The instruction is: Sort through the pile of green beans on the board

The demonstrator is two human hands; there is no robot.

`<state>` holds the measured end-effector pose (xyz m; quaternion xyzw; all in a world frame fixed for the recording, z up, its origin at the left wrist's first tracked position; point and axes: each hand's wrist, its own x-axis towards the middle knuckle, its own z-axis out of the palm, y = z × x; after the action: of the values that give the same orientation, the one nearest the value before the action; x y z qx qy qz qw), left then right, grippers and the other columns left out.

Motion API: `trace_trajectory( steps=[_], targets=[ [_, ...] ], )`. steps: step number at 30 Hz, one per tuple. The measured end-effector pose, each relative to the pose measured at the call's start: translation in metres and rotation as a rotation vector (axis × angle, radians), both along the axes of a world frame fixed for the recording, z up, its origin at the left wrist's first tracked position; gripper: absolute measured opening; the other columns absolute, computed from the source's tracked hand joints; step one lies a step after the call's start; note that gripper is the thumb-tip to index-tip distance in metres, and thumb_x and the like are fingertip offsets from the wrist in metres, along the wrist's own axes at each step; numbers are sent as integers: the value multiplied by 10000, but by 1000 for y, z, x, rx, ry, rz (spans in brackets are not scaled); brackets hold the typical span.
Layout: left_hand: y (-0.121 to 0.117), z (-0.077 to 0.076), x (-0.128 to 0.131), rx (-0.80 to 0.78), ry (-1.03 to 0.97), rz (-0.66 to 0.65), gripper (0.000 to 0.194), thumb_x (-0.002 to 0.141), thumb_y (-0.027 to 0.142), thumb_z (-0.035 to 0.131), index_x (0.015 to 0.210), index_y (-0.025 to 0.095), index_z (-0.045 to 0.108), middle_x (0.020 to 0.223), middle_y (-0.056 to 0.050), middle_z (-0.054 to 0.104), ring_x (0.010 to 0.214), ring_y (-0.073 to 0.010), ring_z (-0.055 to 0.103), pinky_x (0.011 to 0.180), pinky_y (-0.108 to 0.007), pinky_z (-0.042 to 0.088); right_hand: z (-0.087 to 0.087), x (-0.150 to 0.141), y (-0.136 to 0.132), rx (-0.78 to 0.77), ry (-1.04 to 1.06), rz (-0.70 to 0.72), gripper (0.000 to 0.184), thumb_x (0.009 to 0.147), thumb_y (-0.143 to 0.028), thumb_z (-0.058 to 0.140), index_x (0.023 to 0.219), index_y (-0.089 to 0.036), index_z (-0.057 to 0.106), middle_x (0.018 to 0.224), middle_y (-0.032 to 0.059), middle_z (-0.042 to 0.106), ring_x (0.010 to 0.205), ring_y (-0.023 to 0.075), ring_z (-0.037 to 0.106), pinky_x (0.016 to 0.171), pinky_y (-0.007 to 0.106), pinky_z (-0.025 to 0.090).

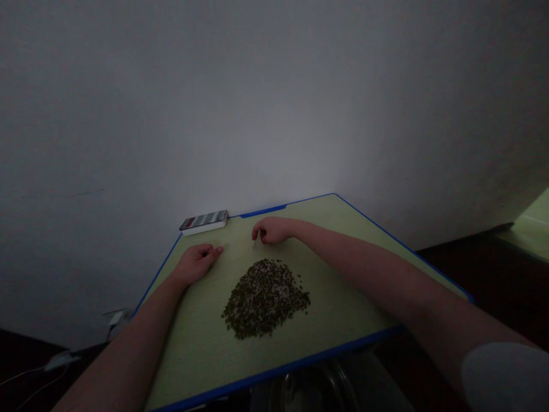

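Observation:
A low heap of mixed dark green and pale seeds (266,297) lies on the yellow-green tabletop (338,320). Beyond the heap, my right hand (274,230) pinches a thin, pale pair of tweezers (255,242), tips pointing down near the table surface. The tweezers are small and dim, so whether their tips hold a seed cannot be seen. My left hand (198,264) rests on the table to the left of the heap, fingers curled in and thumb sticking out to the right. Nothing shows in it.
A phone (204,220) lies on a white box (205,228) at the table's back left corner, near the wall. Blue edging (274,375) runs around the table. Below the front edge are shiny metal bowls (315,392). Cables and a white plug (60,360) sit low at left.

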<state>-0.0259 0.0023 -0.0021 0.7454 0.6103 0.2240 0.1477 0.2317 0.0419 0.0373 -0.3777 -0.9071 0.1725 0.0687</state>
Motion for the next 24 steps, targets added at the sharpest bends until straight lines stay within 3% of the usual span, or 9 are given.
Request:
trace_trajectory(
  steps=[3, 6, 13, 19, 24],
  targets=[
    [0, 0, -1, 10, 12, -20, 455, 742, 577, 421, 509, 190, 367, 469, 48, 322, 468, -98, 337, 450, -231, 261, 7, 3, -12, 33, 3, -25, 446, 639, -34, 494, 1053, -124, 632, 965, 96, 661, 807, 170, 578, 653, 229, 390],
    [2, -1, -1, 18, 38, -34, 456, 748, 573, 413, 504, 190, 369, 472, 46, 315, 474, -100, 337, 456, -235, 252, 11, 25, -35, 26, 16, -59, 412, 647, -48, 479, 1024, -132, 625, 877, 75, 666, 723, 147, 568, 618, 223, 383],
    [3, -1, 0, 31, 50, -38, 449, 741, 552, 419, 482, 189, 364, 465, 38, 309, 476, -105, 333, 457, -238, 240, 2, 77, -89, 69, -21, -144, 264, 703, -126, 475, 924, -166, 614, 819, 56, 649, 673, 146, 544, 567, 235, 358],
    [3, 0, -1, 23, 62, -21, 451, 734, 558, 435, 484, 187, 374, 472, 38, 304, 466, -100, 331, 448, -236, 239, -1, 79, -92, 119, -71, -49, 312, 744, -96, 431, 969, -183, 629, 934, 75, 660, 810, 179, 574, 691, 269, 392],
    [3, 0, -2, 19, 78, -16, 439, 733, 540, 447, 478, 188, 387, 449, 37, 316, 456, -102, 328, 450, -243, 237, -8, 77, -90, 93, -118, -41, 318, 718, -85, 469, 977, -184, 625, 943, 78, 661, 818, 190, 580, 669, 268, 396]
  ],
)
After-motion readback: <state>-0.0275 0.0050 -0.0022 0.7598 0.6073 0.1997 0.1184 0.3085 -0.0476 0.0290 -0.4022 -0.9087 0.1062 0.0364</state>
